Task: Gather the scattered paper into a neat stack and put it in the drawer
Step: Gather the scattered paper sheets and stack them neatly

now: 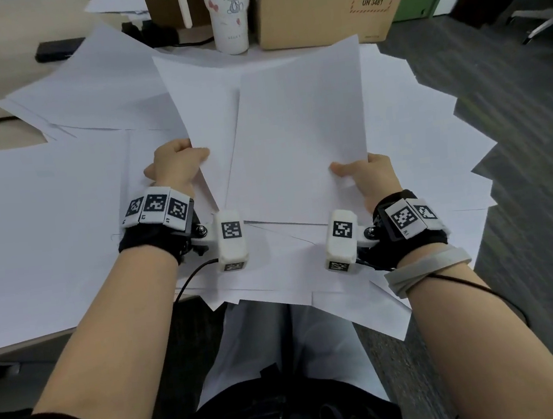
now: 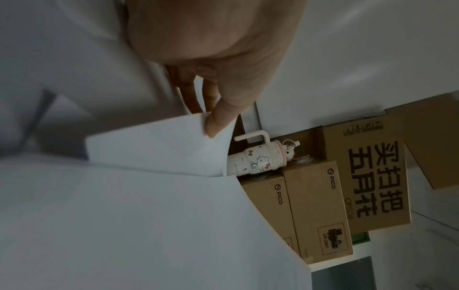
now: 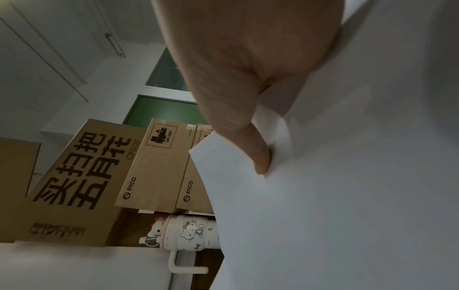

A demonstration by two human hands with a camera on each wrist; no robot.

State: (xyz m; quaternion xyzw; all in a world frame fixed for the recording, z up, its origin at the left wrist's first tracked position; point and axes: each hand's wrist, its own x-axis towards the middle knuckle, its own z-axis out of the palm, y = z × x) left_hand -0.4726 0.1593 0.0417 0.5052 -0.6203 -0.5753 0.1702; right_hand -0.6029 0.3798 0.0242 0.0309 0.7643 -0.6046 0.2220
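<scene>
Both forearms fill the near edge of the head view. Your left hand (image 1: 176,162) pinches one lifted sheet (image 1: 202,114) at its near edge, thumb on top. Your right hand (image 1: 364,175) pinches a second sheet (image 1: 300,130) at its near right corner, overlapping the first. Both sheets run lengthwise toward the Hello Kitty cup (image 1: 228,11), fanned slightly apart. Slide the left sheet under the right until the edges meet, then tap the short edges down. Scattered paper (image 1: 48,214) lies spread on the desk, nearer you than the cup. No drawer shows.
</scene>
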